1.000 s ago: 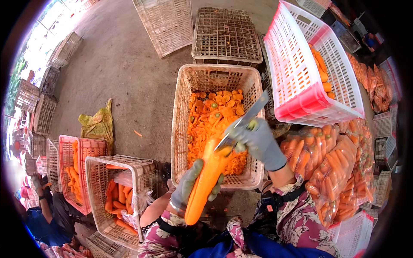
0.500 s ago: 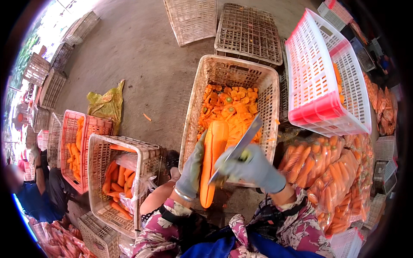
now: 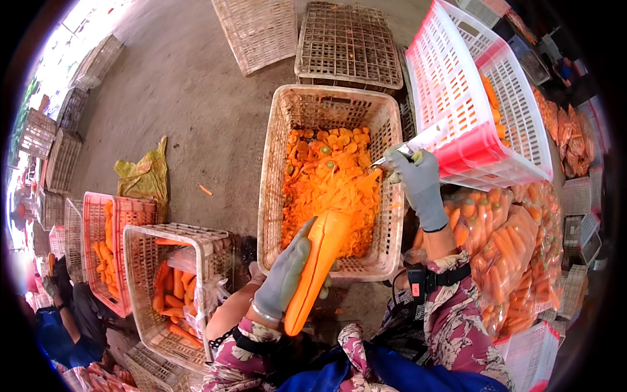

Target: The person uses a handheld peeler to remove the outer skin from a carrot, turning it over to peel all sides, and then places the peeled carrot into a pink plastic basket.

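Note:
My left hand (image 3: 286,274), in a grey glove, grips a large peeled carrot (image 3: 320,268) that has a lengthwise groove. The carrot slants over the near edge of a dirty white plastic crate (image 3: 266,215), its thick end over the orange peelings (image 3: 333,189) inside. To the right, my gloved right hand (image 3: 419,186) is closed around a knife (image 3: 421,139) above the crate's right rim. The shiny blade is held away from the carrot, and glare washes out part of it. The fingers hide its middle. Cut carrot tops lie among the peelings.
Bagged carrots (image 3: 506,255) are piled at my right, below a white-and-red crate (image 3: 483,104). At left stand a crate of carrots (image 3: 179,228) and a pink crate (image 3: 124,261). A yellow-green sack (image 3: 145,176) lies on the floor. Another person (image 3: 62,326) sits far left.
My right hand and the knife have moved off the carrot, up and to the right. The carrot, still in my left hand, has tilted more to the right. The whole view has shifted slightly.

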Action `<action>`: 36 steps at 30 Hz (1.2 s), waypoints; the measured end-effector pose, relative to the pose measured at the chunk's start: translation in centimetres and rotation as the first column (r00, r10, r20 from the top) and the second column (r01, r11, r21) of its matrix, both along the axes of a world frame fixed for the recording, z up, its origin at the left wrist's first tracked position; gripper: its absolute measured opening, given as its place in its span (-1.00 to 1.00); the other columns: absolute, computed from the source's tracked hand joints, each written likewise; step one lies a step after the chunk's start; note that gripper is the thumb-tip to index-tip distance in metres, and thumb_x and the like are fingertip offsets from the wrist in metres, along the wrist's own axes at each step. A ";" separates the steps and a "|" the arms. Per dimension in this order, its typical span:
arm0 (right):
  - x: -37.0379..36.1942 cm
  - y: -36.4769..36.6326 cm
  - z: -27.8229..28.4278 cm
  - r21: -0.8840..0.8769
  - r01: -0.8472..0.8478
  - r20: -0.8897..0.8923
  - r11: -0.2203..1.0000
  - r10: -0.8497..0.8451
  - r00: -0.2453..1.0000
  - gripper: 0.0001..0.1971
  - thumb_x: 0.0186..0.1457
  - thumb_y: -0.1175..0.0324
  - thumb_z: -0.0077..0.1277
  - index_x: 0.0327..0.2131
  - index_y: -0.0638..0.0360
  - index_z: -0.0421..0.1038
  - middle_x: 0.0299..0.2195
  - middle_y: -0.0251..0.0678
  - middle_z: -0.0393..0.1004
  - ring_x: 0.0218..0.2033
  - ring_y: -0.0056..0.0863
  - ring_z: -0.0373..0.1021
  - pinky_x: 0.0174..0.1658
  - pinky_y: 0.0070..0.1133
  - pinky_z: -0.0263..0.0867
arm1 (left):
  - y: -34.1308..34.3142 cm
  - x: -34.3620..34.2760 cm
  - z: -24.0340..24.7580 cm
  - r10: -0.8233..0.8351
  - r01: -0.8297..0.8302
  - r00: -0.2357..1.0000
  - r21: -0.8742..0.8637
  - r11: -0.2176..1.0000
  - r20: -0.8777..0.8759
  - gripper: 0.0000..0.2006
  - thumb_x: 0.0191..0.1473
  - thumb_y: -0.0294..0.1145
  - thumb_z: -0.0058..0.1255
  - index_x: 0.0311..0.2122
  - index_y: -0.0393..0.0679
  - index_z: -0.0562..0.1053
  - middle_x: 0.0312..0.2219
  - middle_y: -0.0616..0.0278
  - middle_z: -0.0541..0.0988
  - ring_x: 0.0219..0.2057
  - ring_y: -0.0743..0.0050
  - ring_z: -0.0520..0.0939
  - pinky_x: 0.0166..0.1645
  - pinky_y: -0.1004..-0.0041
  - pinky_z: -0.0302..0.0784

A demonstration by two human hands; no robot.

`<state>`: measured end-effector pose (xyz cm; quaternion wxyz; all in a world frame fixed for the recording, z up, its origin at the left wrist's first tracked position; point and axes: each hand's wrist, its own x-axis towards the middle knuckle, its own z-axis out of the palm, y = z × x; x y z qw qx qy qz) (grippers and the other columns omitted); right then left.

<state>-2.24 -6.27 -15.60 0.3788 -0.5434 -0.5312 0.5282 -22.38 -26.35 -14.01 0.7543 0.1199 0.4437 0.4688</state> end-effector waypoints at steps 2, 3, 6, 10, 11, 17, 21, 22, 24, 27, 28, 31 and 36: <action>0.2 -0.4 -0.4 0.022 0.007 -0.056 1.000 -0.005 0.998 -0.77 0.10 0.28 0.19 -0.28 0.28 0.55 -0.53 -0.36 0.55 -0.64 -0.75 0.35 -0.61 -0.75 0.22 | 0.0 0.0 -0.8 0.031 -0.031 1.000 -0.036 0.999 0.000 -0.31 0.25 0.20 -0.21 0.29 -0.10 0.14 -0.32 0.20 0.56 -0.50 0.47 0.58 -0.45 0.48 0.58; -0.3 -1.1 -0.1 -0.020 -0.069 -0.081 0.997 0.067 0.994 -0.76 0.10 0.28 0.19 -0.27 0.28 0.55 -0.52 -0.38 0.56 -0.64 -0.75 0.35 -0.59 -0.75 0.23 | -0.2 -0.2 -1.6 0.060 -0.058 0.997 -0.066 0.996 0.038 -0.32 0.24 0.22 -0.22 0.25 -0.13 0.19 -0.33 0.21 0.56 -0.49 0.47 0.59 -0.44 0.48 0.59; -2.2 -4.2 1.9 -0.110 -0.293 -0.171 0.950 0.273 0.947 -0.74 0.10 0.26 0.21 -0.27 0.30 0.55 -0.50 -0.40 0.56 -0.62 -0.75 0.36 -0.56 -0.75 0.25 | 0.3 -0.2 -2.4 0.172 -0.165 0.984 -0.116 0.979 0.050 -0.33 0.21 0.28 -0.22 0.09 -0.18 0.35 -0.32 0.18 0.59 -0.49 0.45 0.62 -0.44 0.49 0.61; -5.0 -9.8 3.2 -0.158 -0.667 -0.312 0.728 0.604 0.734 -0.71 0.09 0.20 0.24 -0.32 0.28 0.56 -0.53 -0.35 0.57 -0.57 -0.74 0.42 -0.56 -0.73 0.28 | 0.6 -1.2 -3.9 0.248 -0.190 0.915 -0.200 0.961 0.319 -0.34 0.20 0.27 -0.19 0.07 -0.19 0.39 -0.24 0.11 0.59 -0.38 0.37 0.64 -0.29 0.44 0.63; -5.2 -11.0 3.4 -0.154 -0.727 -0.322 0.669 0.661 0.677 -0.71 0.09 0.19 0.24 -0.33 0.27 0.57 -0.54 -0.35 0.56 -0.57 -0.74 0.42 -0.56 -0.72 0.29 | 0.9 -0.6 -3.5 0.287 -0.257 0.928 -0.150 0.955 0.238 -0.35 0.22 0.24 -0.19 0.09 -0.19 0.37 -0.22 0.11 0.58 -0.34 0.35 0.64 -0.26 0.42 0.63; -4.9 -8.6 2.6 -0.329 -0.568 -0.250 0.754 0.511 0.822 -0.76 0.11 0.24 0.21 -0.43 0.23 0.57 -0.59 -0.36 0.53 -0.65 -0.72 0.39 -0.62 -0.73 0.25 | -0.2 -0.1 -5.9 0.211 -0.212 0.977 -0.025 0.977 -0.016 -0.44 0.29 0.10 -0.21 0.12 -0.22 0.29 -0.24 0.17 0.58 -0.40 0.41 0.64 -0.33 0.45 0.63; -2.6 -2.9 1.4 -0.130 -0.382 -0.107 0.915 0.370 0.923 -0.79 0.13 0.29 0.17 -0.37 0.29 0.55 -0.61 -0.35 0.52 -0.68 -0.72 0.37 -0.66 -0.74 0.19 | -0.1 0.5 -2.9 0.028 0.000 0.966 0.109 0.994 -0.256 -0.42 0.31 0.08 -0.25 0.19 -0.21 0.20 -0.30 0.19 0.55 -0.46 0.46 0.60 -0.38 0.49 0.57; -2.3 -2.5 1.0 -0.151 -0.363 -0.127 0.919 0.346 0.929 -0.78 0.13 0.30 0.17 -0.36 0.31 0.54 -0.61 -0.34 0.52 -0.68 -0.72 0.37 -0.66 -0.74 0.19 | 0.1 0.4 -3.4 0.012 0.033 0.947 0.134 0.990 -0.320 -0.37 0.30 0.09 -0.23 0.25 -0.21 0.13 -0.29 0.22 0.54 -0.45 0.49 0.58 -0.38 0.50 0.55; -2.2 -2.5 0.8 -0.159 -0.325 -0.186 0.932 0.295 0.937 -0.74 0.14 0.26 0.16 -0.35 0.33 0.53 -0.59 -0.32 0.53 -0.69 -0.73 0.35 -0.65 -0.75 0.20 | -0.1 0.5 -3.4 -0.013 0.047 0.944 0.095 0.994 -0.329 -0.31 0.30 0.09 -0.20 0.33 -0.19 0.05 -0.28 0.26 0.52 -0.46 0.53 0.56 -0.38 0.50 0.53; 0.1 0.5 0.4 -0.087 -0.102 0.029 0.991 0.105 0.994 -0.72 0.15 0.24 0.16 -0.32 0.33 0.52 -0.55 -0.32 0.54 -0.68 -0.72 0.35 -0.64 -0.74 0.22 | -0.7 0.1 -1.2 -0.025 0.024 0.980 -0.005 1.000 -0.198 -0.30 0.29 0.08 -0.17 0.35 -0.15 0.02 -0.30 0.26 0.53 -0.49 0.52 0.55 -0.41 0.48 0.53; 0.5 0.7 0.1 -0.067 -0.053 0.027 0.996 0.055 0.998 -0.72 0.15 0.24 0.16 -0.31 0.33 0.53 -0.55 -0.33 0.54 -0.67 -0.72 0.36 -0.63 -0.74 0.23 | -0.8 -0.4 -0.9 -0.027 0.029 0.982 0.009 1.000 -0.185 -0.30 0.29 0.07 -0.16 0.35 -0.13 0.01 -0.31 0.25 0.53 -0.49 0.52 0.56 -0.41 0.48 0.53; 0.7 -0.1 -0.1 -0.058 -0.049 -0.014 0.997 0.049 0.999 -0.70 0.14 0.22 0.18 -0.27 0.33 0.53 -0.52 -0.36 0.55 -0.62 -0.72 0.38 -0.60 -0.74 0.26 | -0.2 0.4 -1.5 0.063 -0.072 0.991 -0.068 0.995 -0.122 -0.36 0.26 0.13 -0.14 0.24 -0.16 0.19 -0.34 0.20 0.57 -0.46 0.44 0.60 -0.39 0.43 0.58; -3.0 -5.7 2.2 -0.175 -0.345 -0.230 0.922 0.303 0.925 -0.67 0.10 0.17 0.24 -0.27 0.29 0.54 -0.50 -0.39 0.55 -0.56 -0.73 0.40 -0.54 -0.74 0.30 | 0.4 -0.6 -2.8 0.149 -0.138 0.984 -0.112 0.984 0.093 -0.37 0.21 0.26 -0.18 0.00 -0.20 0.38 -0.35 0.13 0.58 -0.46 0.38 0.62 -0.35 0.39 0.63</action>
